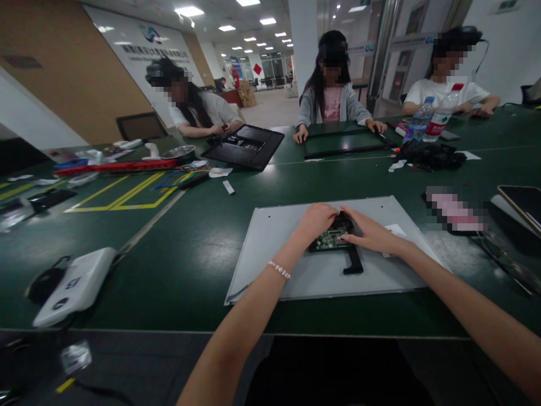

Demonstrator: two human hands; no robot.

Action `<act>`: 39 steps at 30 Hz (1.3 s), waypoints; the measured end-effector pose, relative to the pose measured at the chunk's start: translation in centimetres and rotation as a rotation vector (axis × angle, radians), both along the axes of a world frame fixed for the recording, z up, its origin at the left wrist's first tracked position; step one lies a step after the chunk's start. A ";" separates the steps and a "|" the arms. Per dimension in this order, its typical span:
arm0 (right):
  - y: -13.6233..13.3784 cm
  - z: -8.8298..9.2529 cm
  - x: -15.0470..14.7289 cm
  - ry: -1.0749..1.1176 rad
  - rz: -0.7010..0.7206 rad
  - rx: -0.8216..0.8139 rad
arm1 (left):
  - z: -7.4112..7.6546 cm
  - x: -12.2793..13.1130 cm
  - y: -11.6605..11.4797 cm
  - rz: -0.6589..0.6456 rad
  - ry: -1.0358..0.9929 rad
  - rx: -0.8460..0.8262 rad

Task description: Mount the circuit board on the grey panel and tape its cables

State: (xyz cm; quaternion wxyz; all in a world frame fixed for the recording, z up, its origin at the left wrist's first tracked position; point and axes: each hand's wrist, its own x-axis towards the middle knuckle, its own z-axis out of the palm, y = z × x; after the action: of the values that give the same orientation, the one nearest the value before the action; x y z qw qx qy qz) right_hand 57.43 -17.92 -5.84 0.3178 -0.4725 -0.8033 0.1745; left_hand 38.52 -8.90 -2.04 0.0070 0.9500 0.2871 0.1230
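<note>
A green table [181, 270] bears a grey panel [270, 270], with a co-worker's black frame [350, 153] beyond the panel and a black cover [270, 144] beyond it to the left. Left of the panel sits a white box [80, 287]; right of it, a phone [528, 204]. On the panel, the left hand [316, 221], fingers bent, and right hand [368, 231], thumb apart from fingers, partly block a circuit board [332, 239]; whether either pinches cannot be told.
</note>
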 end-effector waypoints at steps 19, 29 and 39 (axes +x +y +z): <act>0.1 -0.6 0.3 0.016 0.013 -0.015 | 0.6 -0.3 -0.3 0.055 -0.127 -0.100; 0.1 -0.9 0.5 0.263 -0.061 -0.075 | 3.7 -9.6 6.0 0.482 -0.193 -0.047; 0.0 -1.6 0.2 0.196 -0.067 -0.086 | -0.6 -23.8 10.5 0.869 0.013 0.041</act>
State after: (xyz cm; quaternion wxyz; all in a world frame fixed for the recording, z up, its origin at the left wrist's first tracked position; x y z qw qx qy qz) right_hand 57.66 -17.93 -7.45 0.3798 -0.4929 -0.7440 0.2435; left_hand 14.71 1.58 -2.59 -0.0661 0.7415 0.6578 0.1141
